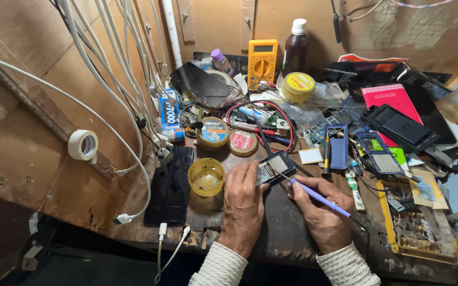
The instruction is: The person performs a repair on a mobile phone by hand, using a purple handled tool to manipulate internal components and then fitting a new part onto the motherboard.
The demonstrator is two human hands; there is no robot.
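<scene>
A small opened phone [274,167] is held flat on the dark tabletop [282,228], near the middle of the front edge. It is steadied from the left by the left hand [244,204], whose fingers [250,173] are pressed against its near-left corner and side. A thin purple-handled soldering iron [320,198] is gripped pen-fashion in the fingers of the right hand [323,209], and its tip is brought to the phone's right edge.

Just left of the left hand a small round yellow dish [206,177] is seen, and beside that a black phone [171,184] lying flat. Behind the opened phone two round tins [228,136] are set side by side, with red and black leads [261,124] coiled beyond them. Further back a yellow multimeter [262,62] and a brown bottle [296,48] are stood against the wall. To the right a blue phone frame [338,145] and a tray of small parts [419,225] are laid. A roll of white tape [83,144] is fixed on the left wall, beside hanging white cables [117,69].
</scene>
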